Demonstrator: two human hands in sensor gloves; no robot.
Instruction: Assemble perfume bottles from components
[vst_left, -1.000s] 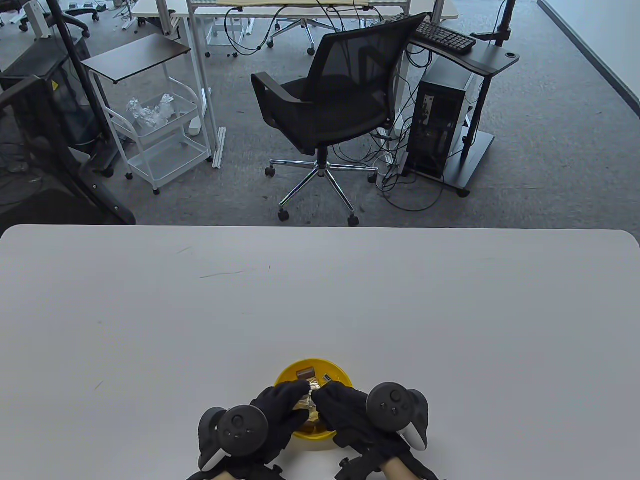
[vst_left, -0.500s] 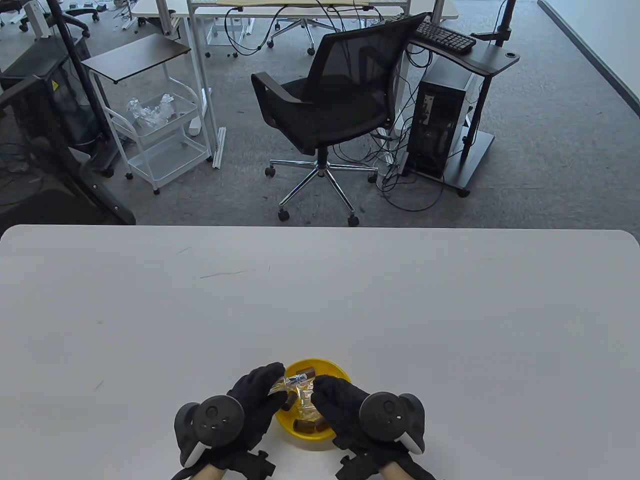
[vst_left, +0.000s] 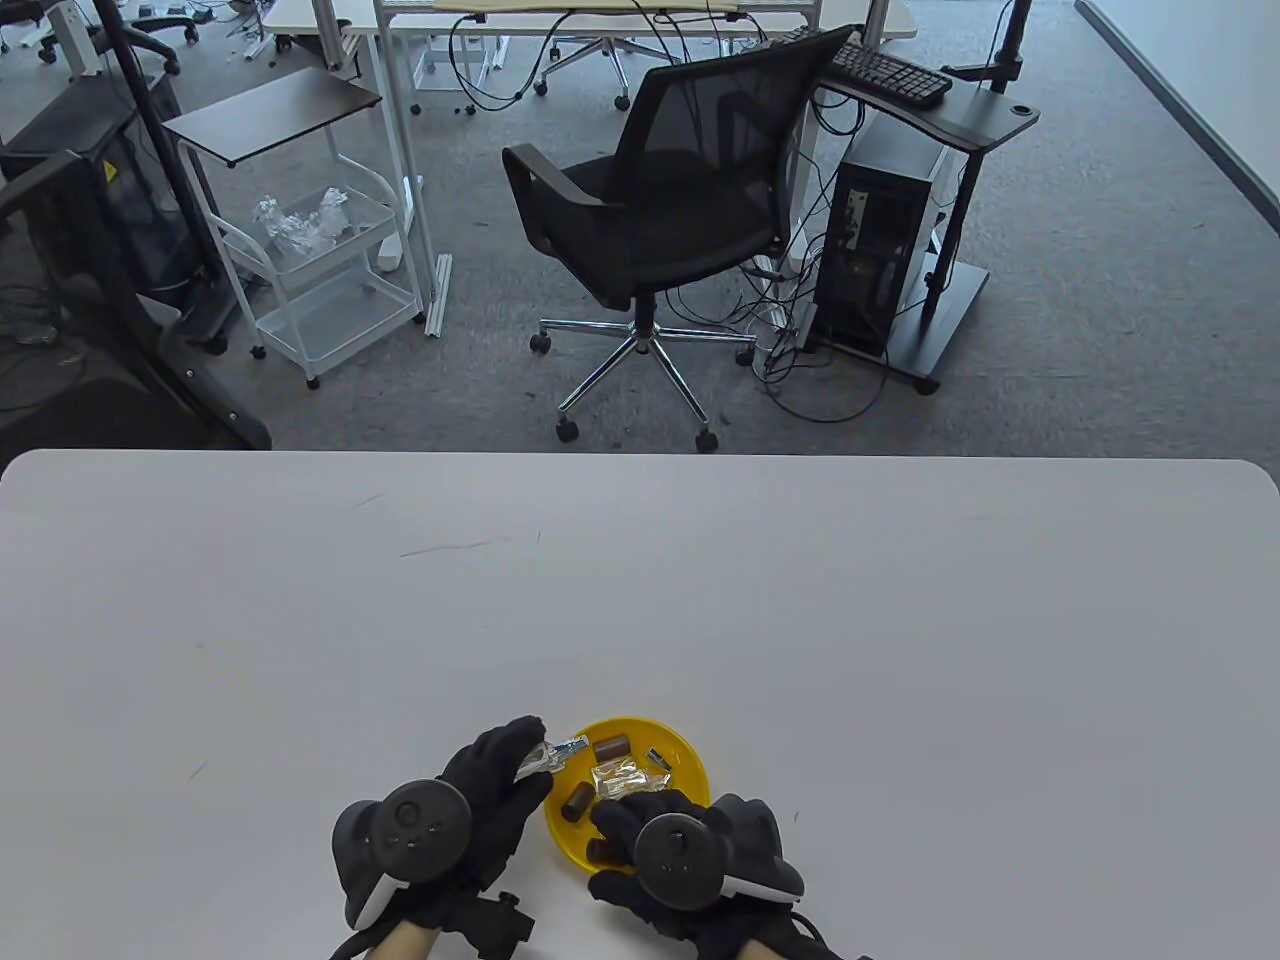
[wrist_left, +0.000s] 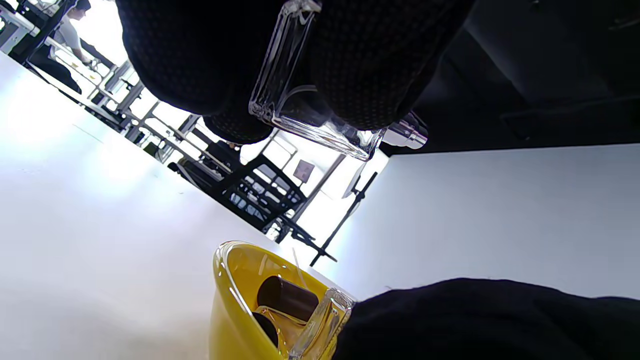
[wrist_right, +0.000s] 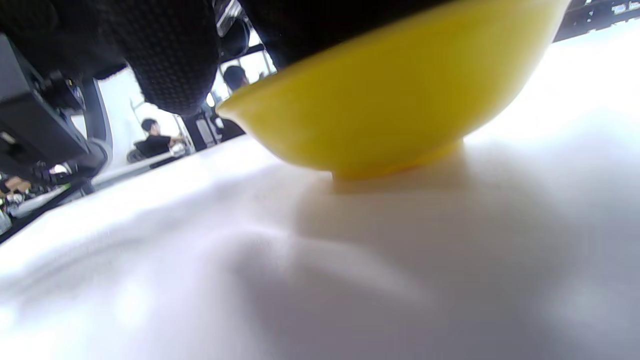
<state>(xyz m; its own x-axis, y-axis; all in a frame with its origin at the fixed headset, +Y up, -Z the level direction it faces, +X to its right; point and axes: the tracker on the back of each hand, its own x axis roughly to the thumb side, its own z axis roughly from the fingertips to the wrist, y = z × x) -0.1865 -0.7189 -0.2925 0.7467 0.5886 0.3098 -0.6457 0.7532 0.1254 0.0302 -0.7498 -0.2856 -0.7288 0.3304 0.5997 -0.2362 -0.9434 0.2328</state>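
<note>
From the table view, a yellow bowl (vst_left: 690, 770) sat on the white table (vst_left: 640, 600), close to the near edge. The left hand (vst_left: 490, 790) was just left of the bowl. Its fingers gripped a clear glass bottle (vst_left: 545, 757), and the bottle's silver neck poked out over the bowl's left rim. Inside the bowl lay a brown cap (vst_left: 611, 748) at the back, another brown cap (vst_left: 577, 800) at the left, a second glass bottle (vst_left: 625, 777) in the middle, and a small dark sprayer part (vst_left: 657, 757) at the right. The right hand (vst_left: 665, 835) was over the near side of the bowl, with its fingers down at the rim (what they touched was hidden, so I could not tell if it held anything). An office chair (vst_left: 660, 210) stood on the floor behind the table.

From the left wrist view, two gloved fingers (wrist_left: 370, 60) squeezed the glass bottle (wrist_left: 305, 115) from both sides. Its silver neck (wrist_left: 407, 134) stuck out to the right. Lower down was the yellow bowl (wrist_left: 225, 305), with a brown cap (wrist_left: 287, 298) and the other glass bottle (wrist_left: 320, 320) in it. The right hand (wrist_left: 490, 320) filled the bottom right corner.

From the right wrist view, the yellow bowl (wrist_right: 390, 100) rested on the table (wrist_right: 320, 260), seen from low down. A gloved finger (wrist_right: 170, 55) hung beside its rim.
</note>
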